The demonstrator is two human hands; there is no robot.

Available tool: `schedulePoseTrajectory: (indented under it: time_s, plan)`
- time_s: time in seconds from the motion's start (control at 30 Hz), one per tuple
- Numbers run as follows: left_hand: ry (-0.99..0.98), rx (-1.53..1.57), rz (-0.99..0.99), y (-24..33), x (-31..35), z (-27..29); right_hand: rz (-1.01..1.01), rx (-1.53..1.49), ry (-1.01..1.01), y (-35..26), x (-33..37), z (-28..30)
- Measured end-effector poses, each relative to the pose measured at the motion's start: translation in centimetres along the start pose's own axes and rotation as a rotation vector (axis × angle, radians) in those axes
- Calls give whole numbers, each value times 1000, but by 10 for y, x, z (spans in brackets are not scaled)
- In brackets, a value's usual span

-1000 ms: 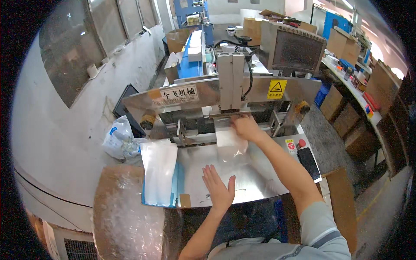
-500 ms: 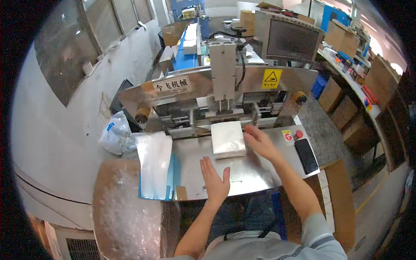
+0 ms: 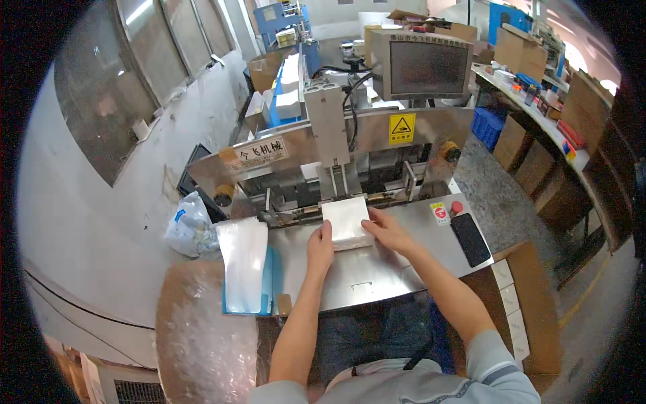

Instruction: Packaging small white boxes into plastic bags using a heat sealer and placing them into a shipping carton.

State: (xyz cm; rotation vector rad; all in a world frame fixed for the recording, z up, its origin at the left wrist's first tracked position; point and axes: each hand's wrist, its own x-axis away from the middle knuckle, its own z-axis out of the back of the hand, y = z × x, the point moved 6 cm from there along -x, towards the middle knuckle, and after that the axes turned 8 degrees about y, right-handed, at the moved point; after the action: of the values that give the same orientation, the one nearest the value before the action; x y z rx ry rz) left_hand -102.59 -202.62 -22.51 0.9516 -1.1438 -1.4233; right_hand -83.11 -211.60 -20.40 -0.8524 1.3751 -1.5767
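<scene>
A square white pack (image 3: 345, 221), looking like a stack with a glossy film over it, sits on the steel work plate (image 3: 360, 283) of a machine, close to its opening. My left hand (image 3: 319, 250) presses against the pack's left side, thumb up along the edge. On the opposite side my right hand (image 3: 389, 232) grips the right edge, its fingertips at the far corner. Between them the two hands hold the pack; its underside is hidden. Left of my left arm, a pile of clear plastic bags (image 3: 243, 262) leans in a blue holder (image 3: 268, 289).
A steel machine frame (image 3: 370, 128) with a vertical press column (image 3: 328, 124) stands just beyond the pack. A black phone (image 3: 470, 240) and a red button (image 3: 456, 207) are at the plate's right. Cardboard boxes hold plastic film (image 3: 208, 337) at lower left and white packs (image 3: 515, 326) at lower right.
My hands, apart from the pack before, have closed in on its two sides. The left hand moved up and forward to it. The whole view has shifted slightly.
</scene>
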Motion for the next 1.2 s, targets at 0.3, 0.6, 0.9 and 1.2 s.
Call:
schedulePoseTrajectory:
  time_s: [0.3,0.6,0.9,1.2]
  plan:
    - [210,27,-359,50,76,-4,-125,-163,-28,9,36,19]
    - [-336,-131,-963,61,179,-51,-376,-238,-105,2,95,70]
    - [0,579,288,-2,-63,-59,-253,-373,329,25,191,173]
    - [-383,489,362,-107,-209,1,-238,369,1246,39,447,419]
